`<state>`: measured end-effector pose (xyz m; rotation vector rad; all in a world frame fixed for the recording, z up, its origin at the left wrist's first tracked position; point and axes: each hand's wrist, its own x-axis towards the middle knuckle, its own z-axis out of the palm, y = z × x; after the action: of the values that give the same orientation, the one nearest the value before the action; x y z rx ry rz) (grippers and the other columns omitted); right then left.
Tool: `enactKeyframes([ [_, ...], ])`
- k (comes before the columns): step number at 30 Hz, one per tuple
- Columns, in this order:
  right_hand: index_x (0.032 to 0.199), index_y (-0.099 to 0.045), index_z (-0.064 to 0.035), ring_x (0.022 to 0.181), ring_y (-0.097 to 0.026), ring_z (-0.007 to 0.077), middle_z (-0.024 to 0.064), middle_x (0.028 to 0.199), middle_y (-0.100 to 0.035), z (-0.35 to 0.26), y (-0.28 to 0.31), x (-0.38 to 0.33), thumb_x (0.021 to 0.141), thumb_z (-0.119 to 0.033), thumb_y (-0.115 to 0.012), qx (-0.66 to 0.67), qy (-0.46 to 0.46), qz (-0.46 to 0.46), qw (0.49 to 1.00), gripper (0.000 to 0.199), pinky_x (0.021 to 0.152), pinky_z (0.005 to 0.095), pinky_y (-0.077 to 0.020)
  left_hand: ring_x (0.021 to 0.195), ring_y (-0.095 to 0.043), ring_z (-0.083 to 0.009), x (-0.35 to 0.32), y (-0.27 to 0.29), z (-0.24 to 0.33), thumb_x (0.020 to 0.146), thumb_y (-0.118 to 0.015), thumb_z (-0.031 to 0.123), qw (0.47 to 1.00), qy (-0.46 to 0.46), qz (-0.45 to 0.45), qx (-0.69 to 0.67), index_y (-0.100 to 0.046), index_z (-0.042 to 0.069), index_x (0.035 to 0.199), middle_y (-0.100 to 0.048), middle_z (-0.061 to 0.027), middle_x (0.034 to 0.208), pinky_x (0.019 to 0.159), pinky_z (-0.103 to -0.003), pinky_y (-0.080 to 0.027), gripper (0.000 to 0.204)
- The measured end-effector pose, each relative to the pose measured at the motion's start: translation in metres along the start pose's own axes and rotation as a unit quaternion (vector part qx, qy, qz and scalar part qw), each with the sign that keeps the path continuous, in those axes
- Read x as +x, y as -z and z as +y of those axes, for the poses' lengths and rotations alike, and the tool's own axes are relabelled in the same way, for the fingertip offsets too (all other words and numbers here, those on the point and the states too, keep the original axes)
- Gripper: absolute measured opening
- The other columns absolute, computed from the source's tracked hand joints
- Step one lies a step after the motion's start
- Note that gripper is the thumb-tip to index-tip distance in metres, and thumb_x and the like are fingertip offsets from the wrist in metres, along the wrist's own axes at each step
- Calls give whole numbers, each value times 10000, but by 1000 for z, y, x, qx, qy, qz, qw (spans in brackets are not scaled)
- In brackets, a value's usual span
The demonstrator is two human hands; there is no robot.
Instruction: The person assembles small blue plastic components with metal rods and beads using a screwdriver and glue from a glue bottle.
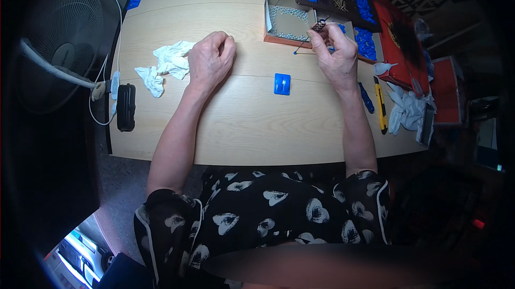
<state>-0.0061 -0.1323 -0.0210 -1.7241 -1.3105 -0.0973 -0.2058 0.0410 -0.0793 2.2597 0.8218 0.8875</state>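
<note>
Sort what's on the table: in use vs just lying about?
In use:
right hand, its grip pinching a small dark beaded piece
thin wire with a blue tip
open box of pale beads
left hand, closed on the wooden table

Lying about:
small blue block
crumpled white cloth
yellow utility knife
black case

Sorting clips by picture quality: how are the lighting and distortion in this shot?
Head view: the wooden table is evenly lit, with both hands sharp; corners fall to black; the table's edges bow from the fisheye; the bottom edge is blurred; the small part in the right hand is too tiny to make out.
</note>
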Motion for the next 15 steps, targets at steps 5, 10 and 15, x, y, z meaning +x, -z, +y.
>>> enactKeyframes([
  [5, 871, -610, 7, 630, -663, 138, 82, 720, -672, 14, 1, -1, 883, -79, -726, 15, -31, 4, 999, 145, 551, 288, -505, 575, -607, -312, 2, 0, -1, 910, -573, 168, 1000, 15, -18, -5, -616, -4, 728, -616, -168, 658, 571, -411, -478, 254],
  [10, 840, -593, 4, 624, -664, 158, 84, 710, -665, 11, 0, -2, 877, -78, -726, -1, -18, 9, 1000, 161, 553, 293, -506, 577, -594, -336, 4, 0, -3, 920, -531, 178, 998, 47, -9, -47, -607, -14, 729, -603, -192, 649, 590, -435, -473, 281],
  [15, 827, -591, 2, 615, -664, 161, 81, 688, -658, 12, 3, -2, 877, -83, -726, 1, -10, 8, 1000, 168, 548, 289, -504, 598, -598, -358, 3, -1, 1, 897, -480, 183, 997, 48, -26, -48, -590, -25, 718, -591, -220, 646, 615, -450, -476, 295],
])
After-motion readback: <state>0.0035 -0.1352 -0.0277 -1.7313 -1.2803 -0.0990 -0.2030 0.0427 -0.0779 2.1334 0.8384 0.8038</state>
